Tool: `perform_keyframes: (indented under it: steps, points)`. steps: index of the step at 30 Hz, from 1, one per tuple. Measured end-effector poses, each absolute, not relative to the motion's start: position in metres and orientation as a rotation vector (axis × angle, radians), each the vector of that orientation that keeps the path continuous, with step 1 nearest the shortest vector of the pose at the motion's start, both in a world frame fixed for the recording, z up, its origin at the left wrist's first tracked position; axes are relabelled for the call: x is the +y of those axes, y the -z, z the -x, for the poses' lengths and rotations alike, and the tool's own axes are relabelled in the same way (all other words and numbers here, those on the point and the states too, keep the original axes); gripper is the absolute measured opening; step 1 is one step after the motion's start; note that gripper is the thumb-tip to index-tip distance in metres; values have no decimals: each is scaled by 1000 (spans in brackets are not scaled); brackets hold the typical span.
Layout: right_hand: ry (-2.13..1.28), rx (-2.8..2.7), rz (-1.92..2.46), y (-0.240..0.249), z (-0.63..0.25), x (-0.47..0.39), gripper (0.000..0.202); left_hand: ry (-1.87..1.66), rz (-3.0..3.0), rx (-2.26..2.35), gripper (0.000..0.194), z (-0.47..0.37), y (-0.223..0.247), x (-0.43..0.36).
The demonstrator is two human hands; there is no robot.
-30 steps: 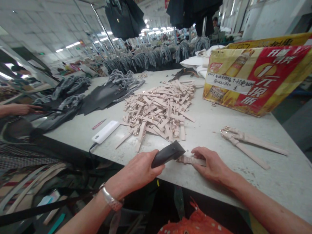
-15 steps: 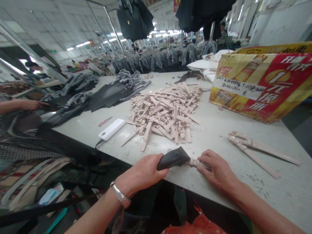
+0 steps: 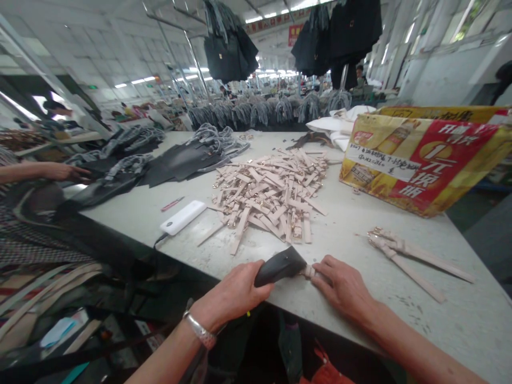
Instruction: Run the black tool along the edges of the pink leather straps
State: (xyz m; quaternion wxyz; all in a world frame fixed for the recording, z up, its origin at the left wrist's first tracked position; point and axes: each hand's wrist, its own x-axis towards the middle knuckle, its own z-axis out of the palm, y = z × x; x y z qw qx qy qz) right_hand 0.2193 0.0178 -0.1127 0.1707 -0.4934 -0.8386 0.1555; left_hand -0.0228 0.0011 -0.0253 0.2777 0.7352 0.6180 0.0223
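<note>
My left hand [image 3: 236, 296], with a silver bracelet at the wrist, is closed around a black leather-like piece [image 3: 280, 265] that widens toward its far end. That end meets a beige strap [image 3: 309, 271] at the table's near edge. The fingers of my right hand [image 3: 344, 282] are closed on the strap and hide much of it. Whether the two pieces are joined or only touching, I cannot tell. Just beyond my hands lies a heap of beige straps [image 3: 272, 192] with gold-coloured buckles. Two more beige straps [image 3: 416, 256] rest to the right.
A yellow and red carton [image 3: 384, 154] stands at the right of the pale table [image 3: 332, 224]. On the left are a white power bank [image 3: 183, 217] with a cable, a red pen-like item [image 3: 172, 204] and black bag pieces [image 3: 180, 162]. A co-worker's hand [image 3: 64, 172] touches more pieces there.
The camera view has tilted up a little, so more of the hanging black bags shows. Both hands keep nearly the same grip on the black piece and the strap.
</note>
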Motion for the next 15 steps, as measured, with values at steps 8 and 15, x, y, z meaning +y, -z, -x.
perform_keyframes:
  steps: [8,15]
  points:
    - [-113,-2138,1668,102,-335,51,26,-115,-1994,1690,25,43,37,-14]
    - [254,-2016,1939,91,-352,86,36,-175,-1916,1816,24,60,32,-17]
